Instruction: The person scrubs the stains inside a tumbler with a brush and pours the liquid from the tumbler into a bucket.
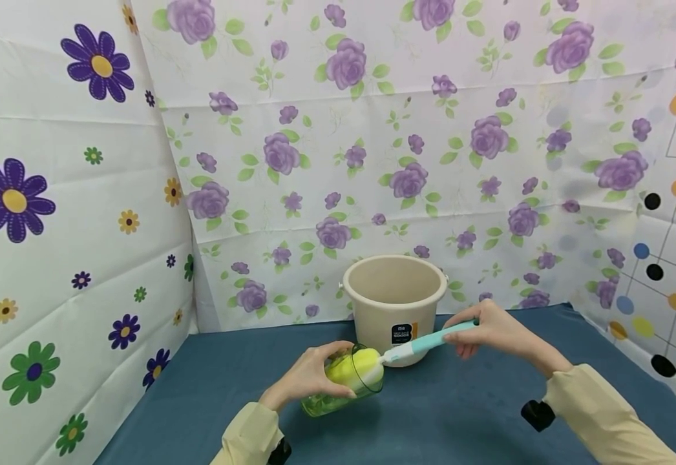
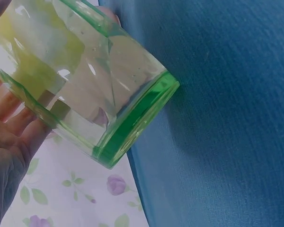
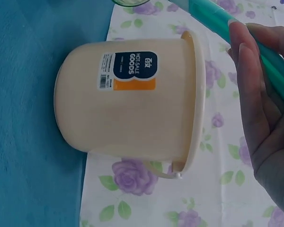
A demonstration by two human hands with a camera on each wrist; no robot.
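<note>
My left hand grips a clear green-tinted glass, which is tilted with its mouth toward the right. In the left wrist view the glass's thick green base points down toward the cloth. A yellow sponge head sits inside the glass, partly out at the rim. It belongs to a cleaning brush whose white and turquoise handle slants up to the right. My right hand holds that handle near its end, thumb and fingers around it, as the right wrist view also shows.
A beige bucket with a dark and orange label stands upright just behind the hands. Blue cloth covers the table. Flowered sheets hang along the back and left, a dotted one on the right.
</note>
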